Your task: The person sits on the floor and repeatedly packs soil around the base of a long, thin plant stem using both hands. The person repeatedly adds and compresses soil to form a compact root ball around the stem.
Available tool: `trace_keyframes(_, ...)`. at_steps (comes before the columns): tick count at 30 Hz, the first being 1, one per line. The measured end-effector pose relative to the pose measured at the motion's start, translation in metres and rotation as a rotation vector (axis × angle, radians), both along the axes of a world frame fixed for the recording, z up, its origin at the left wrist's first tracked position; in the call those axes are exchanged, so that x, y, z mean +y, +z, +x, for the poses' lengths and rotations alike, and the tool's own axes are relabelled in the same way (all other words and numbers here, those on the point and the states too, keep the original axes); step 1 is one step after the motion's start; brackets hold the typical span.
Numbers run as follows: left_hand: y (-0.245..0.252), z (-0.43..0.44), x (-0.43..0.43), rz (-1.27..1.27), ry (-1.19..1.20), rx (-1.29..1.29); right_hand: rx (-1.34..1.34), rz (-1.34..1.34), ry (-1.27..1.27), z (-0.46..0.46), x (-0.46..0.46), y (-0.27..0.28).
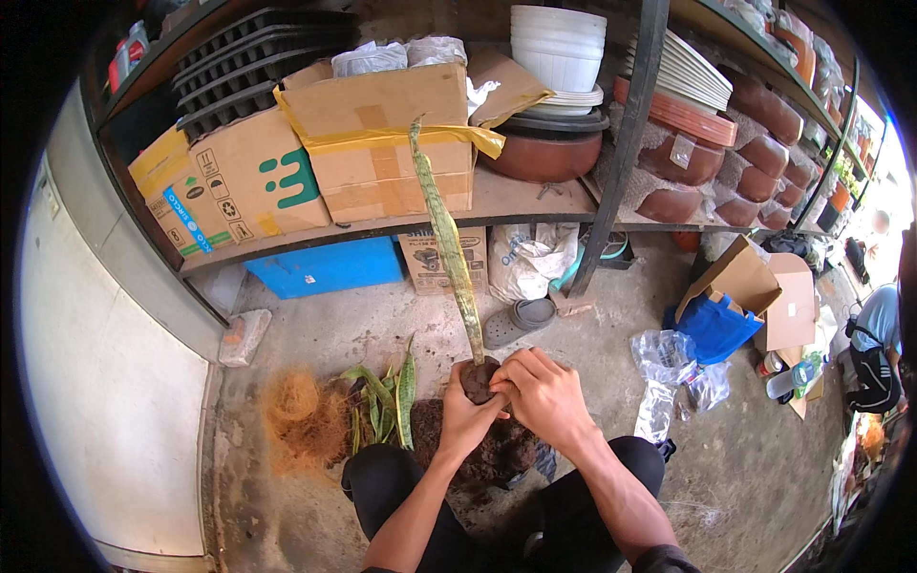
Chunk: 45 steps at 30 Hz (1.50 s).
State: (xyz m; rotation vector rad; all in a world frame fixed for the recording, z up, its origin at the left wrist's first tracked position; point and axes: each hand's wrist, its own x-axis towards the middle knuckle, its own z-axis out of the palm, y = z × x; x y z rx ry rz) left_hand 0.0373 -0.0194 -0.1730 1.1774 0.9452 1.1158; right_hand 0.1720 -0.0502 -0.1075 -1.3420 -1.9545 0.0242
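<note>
My left hand (466, 412) cups a dark ball of soil (478, 381) from below and the left. A tall, mottled snake plant leaf (450, 243) with yellowish edges rises from the ball, leaning a little left. The bent fingers of my right hand (541, 394) grip the ball's right side; what lies under the fingertips is hidden. Beneath both hands, between my knees, loose dark soil (494, 451) is heaped on the floor. Shorter snake plant leaves (387, 401) stand just left of the heap. Farther left lies a tangle of brown coconut fibre (304, 419).
Ahead, a metal-framed shelf (530, 204) holds cardboard boxes (390, 172), seedling trays (243, 64) and plant pots (555, 54). Below it are a blue box (326, 265) and a grey clog (519, 322). Plastic bags (663, 358) lie at right; another person's leg (874, 358) shows farther right.
</note>
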Motion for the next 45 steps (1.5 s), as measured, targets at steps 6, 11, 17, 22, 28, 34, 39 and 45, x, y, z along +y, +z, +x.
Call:
trace_keyframes(6,0.001,-0.004,0.003,-0.029,0.004,-0.062,0.225,-0.187,-0.022,0.002,-0.006,0.011)
trace_keyframes(11,0.008,-0.006,0.003,-0.082,0.025,-0.066,0.309,-0.216,-0.151,0.02,-0.004,0.012)
trace_keyframes(17,0.008,-0.008,0.001,-0.043,-0.012,-0.08,0.271,-0.217,-0.206,0.012,-0.002,0.01)
trace_keyframes(22,0.005,-0.001,-0.002,0.124,0.015,-0.024,0.239,-0.067,0.084,-0.002,-0.002,0.011)
trace_keyframes(28,0.006,-0.002,-0.003,0.164,0.029,0.08,-0.042,0.067,0.081,-0.005,0.0,0.005)
trace_keyframes(34,0.003,0.0,-0.004,0.149,0.029,0.076,-0.076,0.143,0.042,-0.005,0.004,-0.005)
trace_keyframes(39,0.006,0.001,-0.001,0.119,0.036,0.062,-0.001,0.143,0.05,0.001,0.002,0.004)
trace_keyframes(45,0.007,0.0,0.002,-0.155,-0.035,-0.08,0.343,-0.153,-0.029,0.008,-0.005,0.006)
